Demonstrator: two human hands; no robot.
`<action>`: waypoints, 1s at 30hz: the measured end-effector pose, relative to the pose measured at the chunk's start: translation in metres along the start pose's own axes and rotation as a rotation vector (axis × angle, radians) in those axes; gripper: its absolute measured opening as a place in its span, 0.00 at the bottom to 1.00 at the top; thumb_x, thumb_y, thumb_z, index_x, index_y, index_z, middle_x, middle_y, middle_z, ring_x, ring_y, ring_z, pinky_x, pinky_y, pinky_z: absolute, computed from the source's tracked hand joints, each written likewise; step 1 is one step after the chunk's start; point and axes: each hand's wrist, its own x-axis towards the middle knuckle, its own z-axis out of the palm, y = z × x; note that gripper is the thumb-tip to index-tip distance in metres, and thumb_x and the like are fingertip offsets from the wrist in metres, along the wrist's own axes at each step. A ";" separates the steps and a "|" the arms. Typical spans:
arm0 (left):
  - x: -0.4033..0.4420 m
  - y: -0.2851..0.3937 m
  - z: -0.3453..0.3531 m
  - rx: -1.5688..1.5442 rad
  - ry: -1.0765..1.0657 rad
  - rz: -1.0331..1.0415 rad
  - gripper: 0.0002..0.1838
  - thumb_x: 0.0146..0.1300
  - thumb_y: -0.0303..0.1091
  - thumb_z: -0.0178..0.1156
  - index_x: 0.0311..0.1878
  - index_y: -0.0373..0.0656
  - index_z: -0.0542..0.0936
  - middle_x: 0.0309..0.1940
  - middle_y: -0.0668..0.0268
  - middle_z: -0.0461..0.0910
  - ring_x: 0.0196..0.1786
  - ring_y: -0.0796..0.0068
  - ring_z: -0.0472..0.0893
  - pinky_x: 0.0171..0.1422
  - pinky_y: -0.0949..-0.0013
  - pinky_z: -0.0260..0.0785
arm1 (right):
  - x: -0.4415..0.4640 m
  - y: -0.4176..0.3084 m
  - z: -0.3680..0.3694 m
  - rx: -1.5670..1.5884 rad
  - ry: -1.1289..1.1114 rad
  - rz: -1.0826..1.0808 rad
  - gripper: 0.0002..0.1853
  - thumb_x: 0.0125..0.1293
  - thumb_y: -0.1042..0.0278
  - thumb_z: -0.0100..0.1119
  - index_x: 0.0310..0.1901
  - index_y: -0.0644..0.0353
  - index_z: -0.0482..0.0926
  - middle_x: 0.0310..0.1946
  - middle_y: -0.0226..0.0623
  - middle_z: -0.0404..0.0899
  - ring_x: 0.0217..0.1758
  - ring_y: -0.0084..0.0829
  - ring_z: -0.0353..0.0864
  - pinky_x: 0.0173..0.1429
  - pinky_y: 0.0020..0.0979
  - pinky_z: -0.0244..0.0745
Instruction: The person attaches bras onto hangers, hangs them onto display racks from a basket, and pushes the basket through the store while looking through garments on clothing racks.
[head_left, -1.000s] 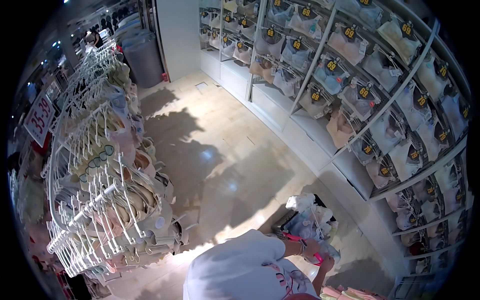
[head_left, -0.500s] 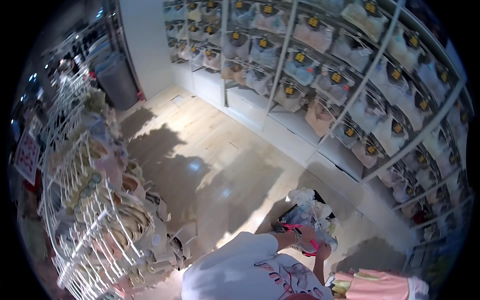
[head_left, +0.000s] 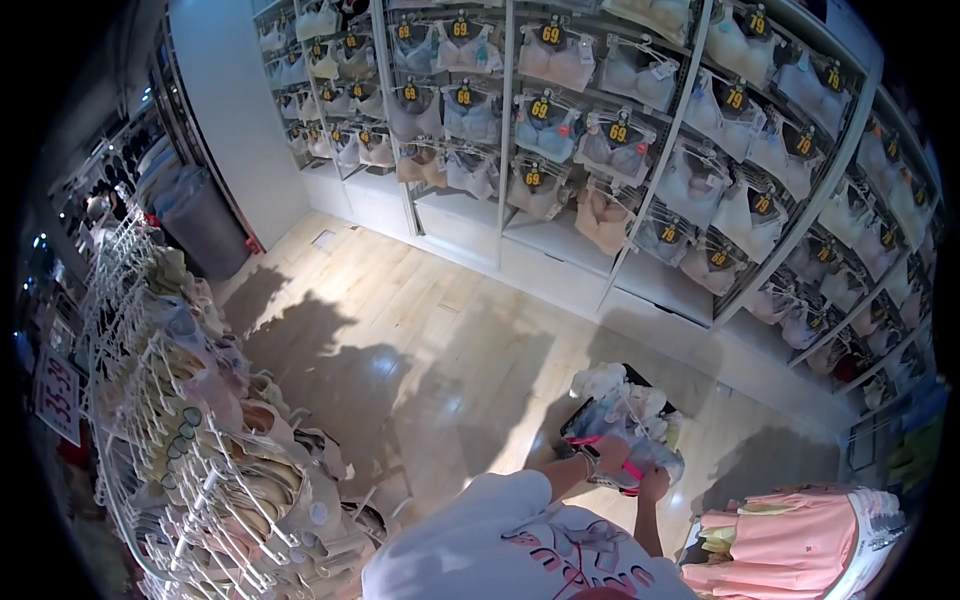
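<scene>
Both arms reach out from the white printed T-shirt (head_left: pixel 470 545) toward a basket heaped with pale garments (head_left: pixel 628 412). A pink handle (head_left: pixel 632 468) crosses the near side of the heap. My left hand (head_left: pixel 608 454), with a dark watch and a bracelet at the wrist, is closed around the handle's left part. On its right end my right hand (head_left: pixel 654 485) is closed too, close beside a pale blue-grey garment. The fingers are small in view and partly hidden by the hands themselves.
Wall shelving (head_left: pixel 500 215) holds rows of bras with yellow price tags. At left stands a crowded white rack (head_left: pixel 200 500) of hanging garments. Pink clothes (head_left: pixel 790 540) hang at lower right. A grey bin (head_left: pixel 205 225) stands near the white column (head_left: pixel 225 110). Shadows fall across the wooden floor (head_left: pixel 420 350).
The view has turned, so the shelves sit further left and the pink clothes show more fully. Both hands stay at the basket's pink handle, with little movement relative to it.
</scene>
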 end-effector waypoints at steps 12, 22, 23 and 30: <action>-0.018 0.017 0.009 0.035 0.031 -0.037 0.11 0.42 0.40 0.62 0.23 0.41 0.81 0.20 0.56 0.79 0.27 0.55 0.81 0.32 0.59 0.73 | -0.008 0.020 0.004 -0.008 0.011 -0.092 0.23 0.60 0.50 0.56 0.29 0.68 0.81 0.26 0.53 0.80 0.32 0.52 0.80 0.38 0.48 0.72; -0.044 0.043 0.028 -0.120 0.037 -0.030 0.10 0.44 0.40 0.61 0.24 0.42 0.82 0.21 0.57 0.80 0.28 0.56 0.82 0.32 0.58 0.73 | -0.034 0.060 -0.008 -0.001 -0.084 -0.170 0.26 0.58 0.47 0.56 0.25 0.69 0.79 0.23 0.56 0.78 0.28 0.53 0.79 0.35 0.48 0.70; -0.045 0.046 0.031 -0.137 0.036 -0.028 0.10 0.44 0.39 0.61 0.24 0.42 0.82 0.21 0.56 0.80 0.28 0.56 0.82 0.32 0.58 0.73 | -0.035 0.062 -0.010 -0.011 -0.094 -0.173 0.26 0.58 0.46 0.55 0.25 0.68 0.79 0.23 0.55 0.78 0.29 0.53 0.79 0.35 0.47 0.70; -0.056 0.053 0.047 -0.176 0.000 -0.015 0.10 0.45 0.39 0.60 0.24 0.43 0.82 0.20 0.56 0.80 0.28 0.56 0.82 0.32 0.57 0.73 | -0.045 0.062 -0.024 -0.051 -0.214 -0.157 0.24 0.56 0.46 0.56 0.26 0.65 0.81 0.26 0.52 0.80 0.32 0.50 0.81 0.37 0.44 0.73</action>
